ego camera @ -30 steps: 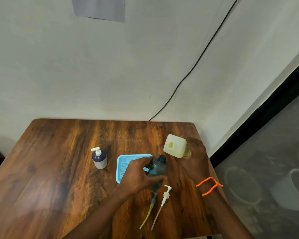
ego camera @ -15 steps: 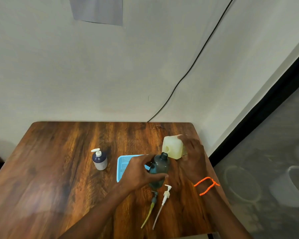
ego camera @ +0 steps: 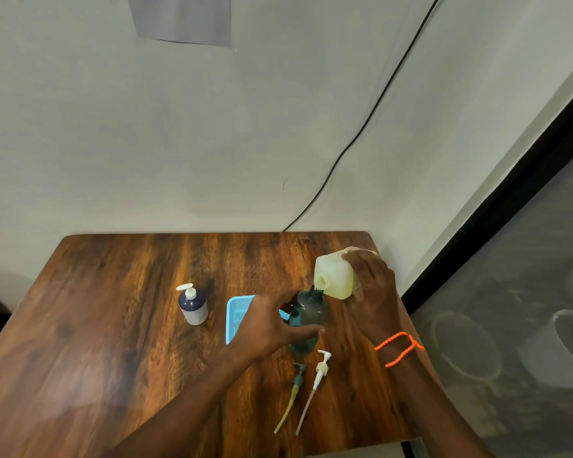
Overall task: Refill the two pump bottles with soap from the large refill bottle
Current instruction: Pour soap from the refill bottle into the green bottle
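My left hand [ego camera: 272, 327] grips a dark teal pump bottle [ego camera: 306, 317] with its pump off, standing on the wooden table [ego camera: 113, 342]. My right hand [ego camera: 372, 289] holds the pale yellow refill bottle [ego camera: 333, 276] tipped over, its open mouth right above the teal bottle's neck. Two removed pumps lie in front: a grey one with a yellowish tube [ego camera: 295, 391] and a white one [ego camera: 318, 381]. A dark blue pump bottle with a white pump [ego camera: 192, 305] stands upright at the left.
A light blue plastic tray [ego camera: 237, 312] lies behind my left hand. The table's right edge runs close to my right arm. A black cable [ego camera: 361, 133] runs down the wall. Pots sit on the floor at right.
The refill bottle has tipped further and come down and left until its mouth meets the teal bottle's neck. My left hand keeps its hold.
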